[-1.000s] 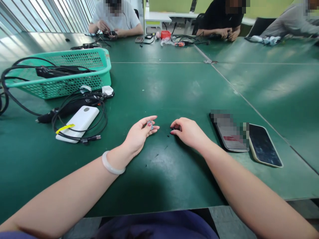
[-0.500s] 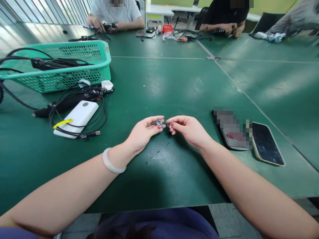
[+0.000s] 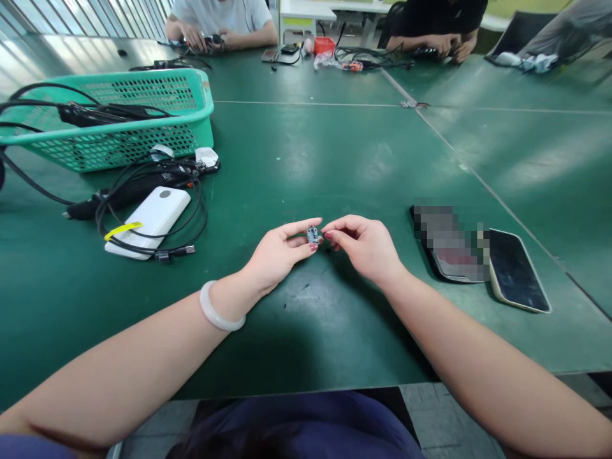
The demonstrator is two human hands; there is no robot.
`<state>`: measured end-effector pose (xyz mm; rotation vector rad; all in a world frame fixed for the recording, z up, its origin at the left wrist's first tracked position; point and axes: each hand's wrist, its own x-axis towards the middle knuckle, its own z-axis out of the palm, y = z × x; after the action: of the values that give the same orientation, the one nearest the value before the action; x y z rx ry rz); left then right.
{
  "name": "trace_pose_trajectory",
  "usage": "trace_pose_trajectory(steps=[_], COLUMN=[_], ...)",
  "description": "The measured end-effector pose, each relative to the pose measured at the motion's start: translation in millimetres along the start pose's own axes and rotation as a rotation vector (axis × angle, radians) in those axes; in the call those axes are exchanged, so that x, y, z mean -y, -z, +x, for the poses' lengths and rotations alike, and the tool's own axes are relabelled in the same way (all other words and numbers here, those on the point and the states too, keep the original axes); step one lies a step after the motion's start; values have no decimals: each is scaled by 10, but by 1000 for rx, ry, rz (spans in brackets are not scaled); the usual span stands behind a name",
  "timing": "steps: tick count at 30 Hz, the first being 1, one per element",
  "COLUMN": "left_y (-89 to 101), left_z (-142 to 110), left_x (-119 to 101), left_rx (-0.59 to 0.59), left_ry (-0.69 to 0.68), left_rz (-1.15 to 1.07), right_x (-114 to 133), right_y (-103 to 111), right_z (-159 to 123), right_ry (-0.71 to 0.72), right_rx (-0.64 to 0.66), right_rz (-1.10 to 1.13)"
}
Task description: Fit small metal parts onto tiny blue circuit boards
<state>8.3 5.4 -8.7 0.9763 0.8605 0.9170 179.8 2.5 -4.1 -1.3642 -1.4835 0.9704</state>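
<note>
My left hand [image 3: 280,254] pinches a tiny grey metal part [image 3: 313,234] between thumb and fingers, just above the green table [image 3: 306,166]. My right hand [image 3: 366,245] is closed in a pinch right against that part, its fingertips touching it from the right; what it holds itself is too small to make out. Both hands meet at the table's middle, near its front edge. A pale bangle sits on my left wrist.
A white power bank [image 3: 150,220] wrapped in black cables lies front left, beside a teal basket [image 3: 119,121] holding more cables. Two phones [image 3: 519,271] lie to the right. Other people work at the far side among small items and wires.
My right hand rose from the table and moved left to meet my left hand, which lifted the small part and shifted right. The fingertips now touch at the part.
</note>
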Motion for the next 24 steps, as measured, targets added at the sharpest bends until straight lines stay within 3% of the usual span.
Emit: trace_pose_trajectory(steps=[14,20,24], left_y=[1,23,26], left_z=[-19,-13,-23], left_x=[11,40,32], left_rx=[-17,-3,-8], left_ry=[-152,-221,-270], left_rz=[350,480,603], right_x=[0,31,61], right_y=[-36,-23,-19], right_z=[-25,-53,-65], right_ry=[15,205,237], right_rx=[-7,-54,-53], right_rz=[-84,-294,-370])
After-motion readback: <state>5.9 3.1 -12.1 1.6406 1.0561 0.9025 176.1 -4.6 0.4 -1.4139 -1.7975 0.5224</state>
